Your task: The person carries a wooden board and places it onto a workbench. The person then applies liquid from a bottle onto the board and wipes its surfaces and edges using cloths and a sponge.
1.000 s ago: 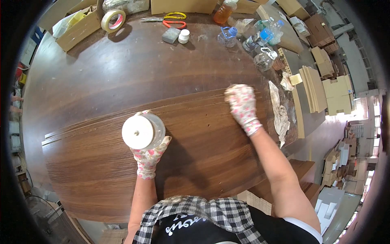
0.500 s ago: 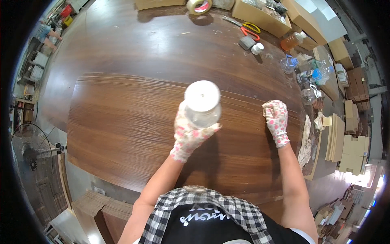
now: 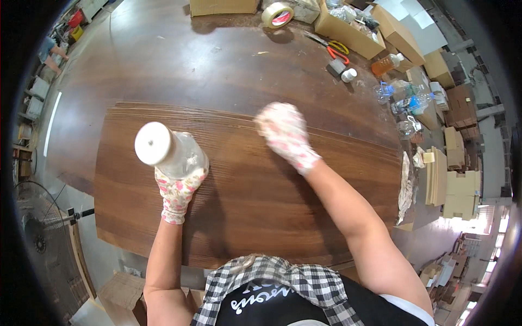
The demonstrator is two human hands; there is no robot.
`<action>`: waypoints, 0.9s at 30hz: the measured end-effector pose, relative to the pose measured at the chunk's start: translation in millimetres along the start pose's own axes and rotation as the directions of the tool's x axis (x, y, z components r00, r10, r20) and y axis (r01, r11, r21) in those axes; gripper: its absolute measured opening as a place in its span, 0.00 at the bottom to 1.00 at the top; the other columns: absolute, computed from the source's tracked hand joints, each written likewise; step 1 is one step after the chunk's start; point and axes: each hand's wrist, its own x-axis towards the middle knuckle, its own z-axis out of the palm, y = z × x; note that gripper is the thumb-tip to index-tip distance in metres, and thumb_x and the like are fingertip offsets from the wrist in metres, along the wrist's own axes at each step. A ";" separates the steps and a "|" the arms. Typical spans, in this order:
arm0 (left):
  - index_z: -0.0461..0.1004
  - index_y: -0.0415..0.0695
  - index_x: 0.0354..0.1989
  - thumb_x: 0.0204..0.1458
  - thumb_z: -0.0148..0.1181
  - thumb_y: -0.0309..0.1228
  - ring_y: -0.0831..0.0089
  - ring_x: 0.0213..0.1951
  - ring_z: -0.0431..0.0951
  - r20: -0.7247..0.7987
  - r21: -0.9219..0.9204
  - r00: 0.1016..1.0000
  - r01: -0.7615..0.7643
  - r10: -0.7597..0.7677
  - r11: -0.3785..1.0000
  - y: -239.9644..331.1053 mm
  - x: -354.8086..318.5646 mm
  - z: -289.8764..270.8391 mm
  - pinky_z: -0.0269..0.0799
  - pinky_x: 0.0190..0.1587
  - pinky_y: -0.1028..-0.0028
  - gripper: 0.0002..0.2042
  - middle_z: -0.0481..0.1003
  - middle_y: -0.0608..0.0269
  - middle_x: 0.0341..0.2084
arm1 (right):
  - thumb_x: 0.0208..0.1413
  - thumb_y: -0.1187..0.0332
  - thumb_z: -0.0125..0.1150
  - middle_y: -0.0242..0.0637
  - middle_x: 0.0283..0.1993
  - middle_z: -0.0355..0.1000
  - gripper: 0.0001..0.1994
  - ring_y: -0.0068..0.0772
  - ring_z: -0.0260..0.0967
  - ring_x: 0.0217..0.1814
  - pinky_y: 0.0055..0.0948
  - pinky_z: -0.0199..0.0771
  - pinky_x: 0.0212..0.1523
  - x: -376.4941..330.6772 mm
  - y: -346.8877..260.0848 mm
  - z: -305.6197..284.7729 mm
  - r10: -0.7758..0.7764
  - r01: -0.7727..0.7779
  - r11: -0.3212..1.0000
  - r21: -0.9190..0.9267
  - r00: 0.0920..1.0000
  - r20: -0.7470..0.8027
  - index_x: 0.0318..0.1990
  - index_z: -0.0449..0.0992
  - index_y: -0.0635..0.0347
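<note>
The left hand (image 3: 178, 187), in a flowered glove, is wrapped around a clear plastic jar (image 3: 173, 154) with a white lid, standing upright on the wooden panel (image 3: 244, 206) at its left part. The right hand (image 3: 285, 136), blurred, lies palm down on the panel farther right and deeper; I cannot tell whether it holds anything. Beyond the panel sits 1 tape roll (image 3: 277, 14).

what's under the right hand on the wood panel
The gloved right hand lies flat on the brown wood panel. It is motion-blurred, and whatever might be beneath the palm, such as a cloth, is covered.
</note>
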 end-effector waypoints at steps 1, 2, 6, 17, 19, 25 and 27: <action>0.62 0.41 0.55 0.33 0.76 0.34 0.68 0.50 0.72 0.030 0.039 0.999 -0.016 0.015 0.999 -0.7 -1.5 -8.6 0.70 0.54 0.68 0.38 0.70 0.59 0.49 | 0.47 0.65 0.52 0.38 0.22 0.70 0.09 0.40 0.69 0.28 0.39 0.71 0.33 -23.9 21.2 -7.0 -0.174 0.173 0.984 -0.032 0.943 -0.283 0.19 0.74 0.53; 0.63 0.41 0.55 0.32 0.77 0.35 0.68 0.51 0.72 0.028 -0.005 0.999 -0.037 0.037 0.999 -2.5 -2.1 -8.7 0.70 0.54 0.68 0.39 0.71 0.59 0.49 | 0.50 0.65 0.53 0.40 0.24 0.71 0.11 0.40 0.70 0.29 0.39 0.70 0.32 -48.4 48.6 -12.1 -0.139 0.162 0.987 0.006 0.864 -0.485 0.18 0.73 0.53; 0.66 0.39 0.50 0.29 0.79 0.36 0.71 0.45 0.75 0.074 -0.054 0.997 0.038 -0.034 0.998 9.0 2.1 16.3 0.71 0.51 0.69 0.37 0.74 0.60 0.43 | 0.49 0.67 0.57 0.38 0.26 0.72 0.06 0.41 0.69 0.29 0.38 0.70 0.34 -111.3 110.7 -42.0 0.168 -0.092 0.977 0.194 0.889 -0.425 0.24 0.75 0.55; 0.56 0.42 0.59 0.31 0.77 0.44 0.65 0.53 0.68 0.100 -0.027 0.993 -0.063 0.065 0.998 -0.1 6.7 4.0 0.66 0.57 0.65 0.47 0.68 0.57 0.50 | 0.44 0.67 0.52 0.43 0.27 0.70 0.07 0.43 0.69 0.32 0.42 0.71 0.32 38.0 -47.7 36.0 -0.143 0.167 0.985 0.039 0.928 -0.345 0.23 0.74 0.57; 0.56 0.43 0.59 0.30 0.77 0.43 0.66 0.53 0.68 0.123 0.024 0.992 -0.016 0.013 1.000 -2.3 5.2 -2.5 0.66 0.57 0.66 0.46 0.68 0.57 0.50 | 0.43 0.67 0.52 0.42 0.21 0.70 0.09 0.44 0.68 0.27 0.41 0.70 0.31 11.6 -21.2 16.1 -0.115 0.106 0.993 -0.045 0.942 -0.317 0.14 0.72 0.54; 0.60 0.43 0.56 0.28 0.79 0.37 0.68 0.53 0.68 0.473 0.070 0.881 -0.001 -0.032 0.998 0.9 21.7 -8.9 0.66 0.56 0.68 0.43 0.69 0.60 0.49 | 0.46 0.72 0.60 0.37 0.36 0.69 0.02 0.42 0.65 0.42 0.37 0.66 0.46 -26.6 21.1 -2.7 0.018 0.025 0.990 0.135 0.950 -0.313 0.29 0.74 0.56; 0.63 0.43 0.54 0.28 0.78 0.36 0.68 0.52 0.69 0.571 -0.078 0.821 0.083 -0.024 0.993 5.7 21.3 -32.0 0.66 0.56 0.69 0.40 0.70 0.59 0.49 | 0.46 0.73 0.60 0.37 0.36 0.69 0.03 0.43 0.64 0.42 0.37 0.66 0.45 -21.9 10.9 1.7 0.032 0.013 0.989 0.150 0.957 -0.289 0.29 0.73 0.57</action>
